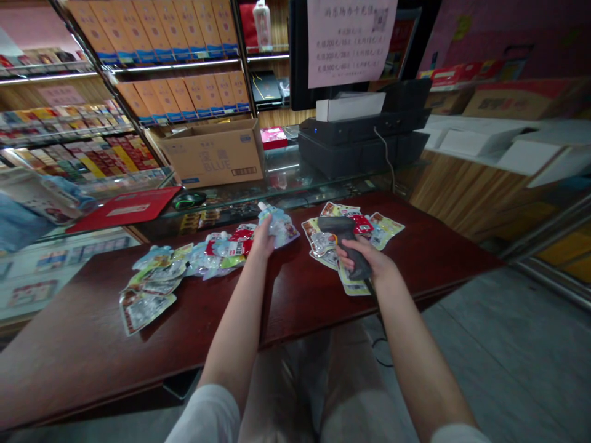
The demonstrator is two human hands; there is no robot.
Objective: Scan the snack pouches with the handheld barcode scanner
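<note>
One pouch [282,226] in left hand [263,239], scanner [340,227] in right hand [372,256]

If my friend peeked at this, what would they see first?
Probably the black barcode scanner in the right hand, over shiny packets on the dark red table. Next, the pale blue spouted pouch in the left hand. Behind, orange boxes line shelves at upper left.

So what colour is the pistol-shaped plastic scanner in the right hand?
The scanner is dark grey, nearly black; best in the head view.
</note>
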